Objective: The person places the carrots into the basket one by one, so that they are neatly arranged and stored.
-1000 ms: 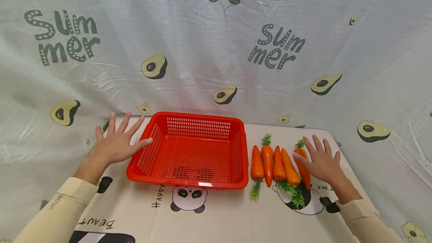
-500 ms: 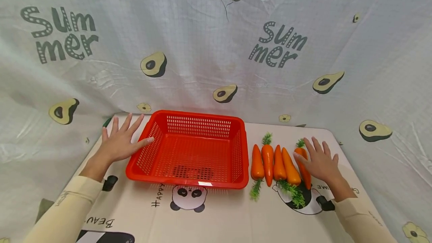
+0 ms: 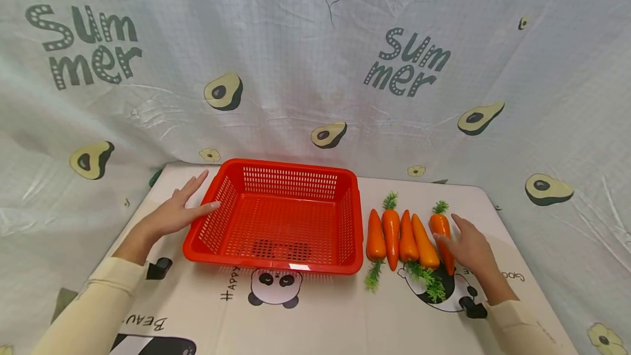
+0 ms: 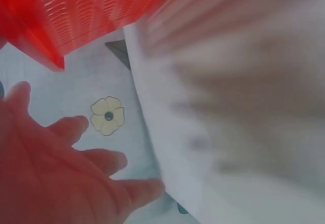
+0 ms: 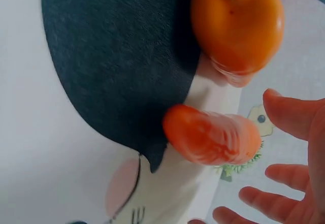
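Observation:
A red perforated plastic basket [image 3: 288, 221] stands on the table. My left hand [image 3: 170, 215] is at its left side, fingers extended, the thumb by the rim; in the left wrist view the spread fingers lie apart from the basket wall [image 4: 96, 10]. To the basket's right, several orange carrots [image 3: 407, 239] with green tops lie in a row, some pointing opposite ways. The rightmost carrot [image 3: 440, 226] sits a little apart. Around it my right hand [image 3: 470, 245] hovers, thumb on its left, fingers on its right. In the right wrist view a gap shows between fingers and carrot [image 5: 213, 135].
The table [image 3: 315, 316] has a pale cover printed with pandas and lettering. A whitish curtain [image 3: 286, 43] with avocado prints hangs directly behind it and along both sides. The basket's back rim is close to the curtain.
My right hand has turned sideways and lowered around the rightmost carrot, from a flat spread above it. My left hand has turned edge-on beside the basket. Basket and carrots stay put.

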Motion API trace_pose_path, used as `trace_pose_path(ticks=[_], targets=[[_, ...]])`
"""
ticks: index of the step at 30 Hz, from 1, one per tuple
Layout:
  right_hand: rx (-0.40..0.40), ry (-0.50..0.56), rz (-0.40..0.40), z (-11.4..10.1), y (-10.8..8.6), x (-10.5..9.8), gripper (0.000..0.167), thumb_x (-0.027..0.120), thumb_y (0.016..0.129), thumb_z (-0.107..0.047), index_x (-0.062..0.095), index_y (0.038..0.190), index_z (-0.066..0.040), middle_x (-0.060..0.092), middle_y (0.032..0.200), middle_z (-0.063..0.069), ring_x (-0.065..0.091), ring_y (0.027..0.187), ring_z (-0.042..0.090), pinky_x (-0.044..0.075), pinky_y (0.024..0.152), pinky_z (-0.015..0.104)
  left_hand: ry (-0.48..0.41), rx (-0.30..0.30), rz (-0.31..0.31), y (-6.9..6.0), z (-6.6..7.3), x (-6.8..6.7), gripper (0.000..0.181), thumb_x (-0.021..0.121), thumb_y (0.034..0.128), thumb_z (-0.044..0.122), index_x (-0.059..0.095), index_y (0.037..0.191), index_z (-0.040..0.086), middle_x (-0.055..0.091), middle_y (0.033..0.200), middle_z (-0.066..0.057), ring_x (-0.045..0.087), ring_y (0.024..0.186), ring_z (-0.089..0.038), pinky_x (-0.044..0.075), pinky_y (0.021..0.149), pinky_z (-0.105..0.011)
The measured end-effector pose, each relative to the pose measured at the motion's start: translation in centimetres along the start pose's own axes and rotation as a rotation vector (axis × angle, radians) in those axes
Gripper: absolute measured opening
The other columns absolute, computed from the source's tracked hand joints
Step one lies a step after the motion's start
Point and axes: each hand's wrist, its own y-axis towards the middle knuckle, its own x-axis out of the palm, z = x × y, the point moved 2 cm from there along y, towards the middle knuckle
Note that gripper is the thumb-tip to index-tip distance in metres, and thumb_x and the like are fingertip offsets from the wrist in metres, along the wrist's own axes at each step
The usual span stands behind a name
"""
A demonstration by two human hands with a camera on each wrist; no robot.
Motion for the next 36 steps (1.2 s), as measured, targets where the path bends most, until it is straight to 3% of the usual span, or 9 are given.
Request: trace_pose_path(ticks=[5, 10, 17, 23, 26, 31, 36], targets=[[0.049, 0.041, 0.024, -0.1, -0.2, 0.2, 0.085, 0.070, 0.096, -0.037, 0.032, 0.156, 0.011, 0.043, 0.150, 0.041, 0.050, 0.130, 0.059, 0.050, 0.103, 0.066, -0.088, 0.030, -0.062, 0.1, -0.2, 0.1, 0.104, 0.061, 0.0985, 0.056, -0.012, 0.167, 0.025, 0.005, 0.171, -0.032, 0.012, 0.153, -0.062, 0.025, 0.111, -0.084], [0.127, 0.105, 0.018, -0.3, -0.3, 0.2, 0.086, 0.074, 0.093, -0.037, 0.036, 0.154, 0.012, 0.053, 0.140, 0.040, 0.060, 0.117, 0.053, 0.061, 0.088, 0.053, -0.180, 0.063, -0.111, 0.3, -0.7, 0.4, 0.101, 0.060, 0.1012, 0.052, -0.014, 0.166, 0.031, -0.002, 0.174, -0.026, 0.005, 0.156, -0.060, 0.022, 0.113, -0.083], [0.154, 0.145, 0.029, 0.2, -0.2, 0.5, 0.082, 0.077, 0.091, -0.036, 0.044, 0.147, 0.014, 0.059, 0.130, 0.041, 0.065, 0.105, 0.049, 0.063, 0.082, 0.049, -0.265, 0.090, -0.145, 0.4, -1.4, 1.2, 0.094, 0.055, 0.1057, 0.047, -0.016, 0.165, 0.032, 0.006, 0.173, -0.026, 0.016, 0.156, -0.056, 0.028, 0.115, -0.077], [0.149, 0.159, 0.037, 0.1, 0.1, 0.8, 0.077, 0.078, 0.091, -0.035, 0.050, 0.142, 0.015, 0.064, 0.123, 0.039, 0.067, 0.098, 0.045, 0.063, 0.079, 0.046, -0.317, 0.114, -0.141, 0.3, -1.9, 1.9, 0.086, 0.052, 0.1080, 0.044, -0.010, 0.166, 0.035, 0.018, 0.172, -0.026, 0.039, 0.146, -0.049, 0.047, 0.110, -0.067], [0.153, 0.159, 0.042, -0.1, 0.2, 0.7, 0.076, 0.078, 0.090, -0.035, 0.052, 0.139, 0.017, 0.066, 0.121, 0.039, 0.068, 0.096, 0.045, 0.062, 0.078, 0.046, -0.332, 0.113, -0.133, 0.2, -1.9, 2.0, 0.083, 0.051, 0.1083, 0.044, -0.007, 0.167, 0.034, 0.022, 0.170, -0.028, 0.046, 0.139, -0.045, 0.055, 0.105, -0.056], [0.164, 0.154, 0.056, 0.0, 0.5, 0.6, 0.073, 0.079, 0.088, -0.034, 0.057, 0.133, 0.019, 0.068, 0.119, 0.038, 0.070, 0.091, 0.043, 0.062, 0.072, 0.044, -0.450, 0.100, -0.167, 0.2, -1.9, 2.3, 0.082, 0.051, 0.1090, 0.041, -0.005, 0.168, 0.033, 0.028, 0.165, -0.029, 0.056, 0.125, -0.035, 0.061, 0.093, -0.037], [0.190, 0.166, 0.060, 0.1, 0.9, 0.6, 0.069, 0.079, 0.087, -0.032, 0.060, 0.129, 0.019, 0.066, 0.122, 0.039, 0.070, 0.087, 0.040, 0.062, 0.069, 0.041, -0.555, 0.107, -0.198, 0.3, -2.0, 2.4, 0.081, 0.050, 0.1099, 0.037, -0.006, 0.168, 0.034, 0.025, 0.164, -0.030, 0.059, 0.116, -0.027, 0.063, 0.088, -0.035]])
